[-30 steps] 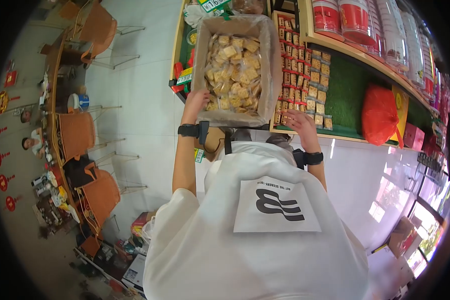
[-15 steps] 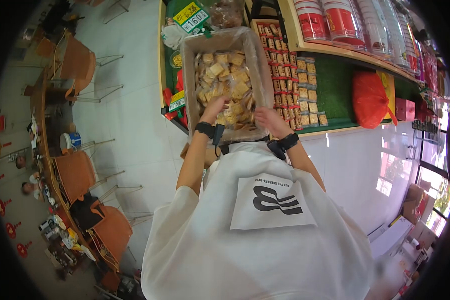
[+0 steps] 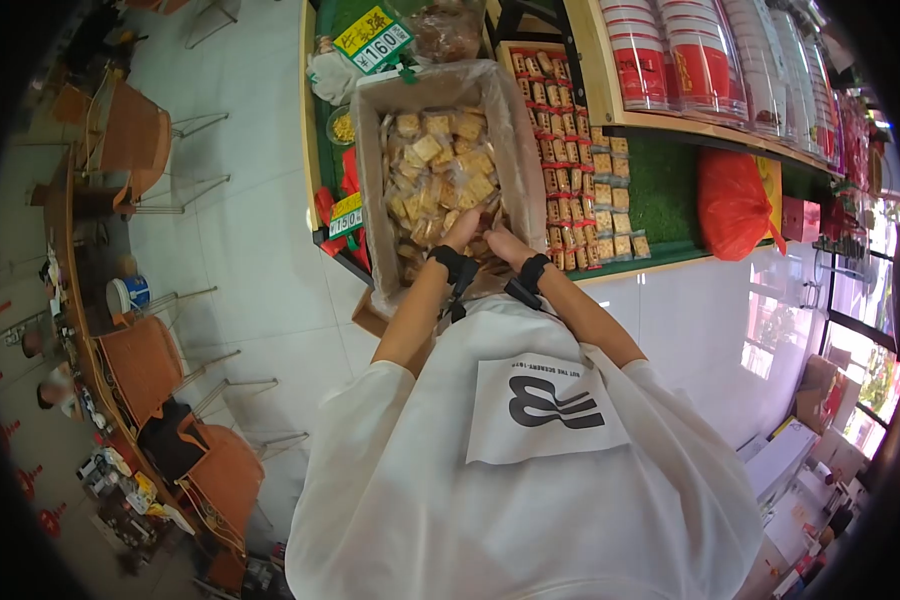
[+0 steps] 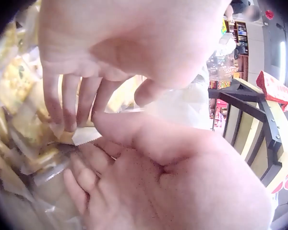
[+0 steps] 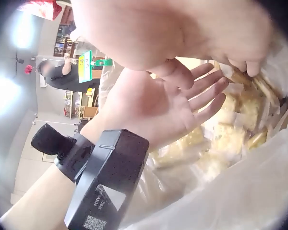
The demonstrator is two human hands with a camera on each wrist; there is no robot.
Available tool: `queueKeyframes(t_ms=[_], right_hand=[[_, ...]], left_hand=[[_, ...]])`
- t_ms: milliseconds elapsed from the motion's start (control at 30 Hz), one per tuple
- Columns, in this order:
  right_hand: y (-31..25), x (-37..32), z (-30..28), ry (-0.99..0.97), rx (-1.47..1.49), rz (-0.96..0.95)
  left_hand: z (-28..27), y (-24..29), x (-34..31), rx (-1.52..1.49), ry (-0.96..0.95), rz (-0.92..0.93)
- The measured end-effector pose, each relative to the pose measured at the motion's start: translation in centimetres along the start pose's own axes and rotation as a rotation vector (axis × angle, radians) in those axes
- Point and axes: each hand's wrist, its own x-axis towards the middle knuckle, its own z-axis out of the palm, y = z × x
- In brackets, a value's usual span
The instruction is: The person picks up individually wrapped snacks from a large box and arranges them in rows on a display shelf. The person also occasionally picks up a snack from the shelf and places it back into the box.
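Both hands are inside a plastic-lined box [image 3: 365,180] of wrapped yellow squares [image 3: 435,165], close together at its near end. In the left wrist view, my left hand [image 4: 129,43] has its fingers extended downward, tips at a small clear packet [image 4: 79,135]. Below it, my right hand [image 4: 168,177] has curled fingers, and the packet's serrated edge lies between its thumb and fingers. The right wrist view shows my left hand [image 5: 158,105] with relaxed fingers, partly behind my right hand [image 5: 168,28]. Most of the held packet is hidden by the hands.
Rows of red-banded packets [image 3: 560,150] stand right of the box, then a red bag [image 3: 735,205]. A shelf of tubs [image 3: 700,70] overhangs at the upper right. Price signs [image 3: 373,40] stand at the left. Chairs [image 3: 145,365] line a long table.
Both hands have moved in over the box and come together at its near end; my right hand came from beside the rows of packets. The head view has shifted.
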Motion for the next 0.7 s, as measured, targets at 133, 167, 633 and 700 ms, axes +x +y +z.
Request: queueKeyframes(t_ms=[133,167,633,700], right_hand=[[0.7,0.8,-0.3,-0.043,-0.011,-0.066],[0.1,0.0,-0.1,-0.025,-0.049,-0.04],[3.4,-1.1,0.4,-0.031,-0.145,-0.507],[3.8,-1.3,0.0,-0.042,-0.117,-0.519]], left_hand=[[-0.5,0.9,-0.7,-0.061,0.033,-0.011],[-0.9,0.8,-0.9,-0.063,0.04,-0.024],[-3.0,2.0,-10.6,-0.434,0.102,0.206],[-2.3,1.8,-10.9,-0.401,0.109,0.247]])
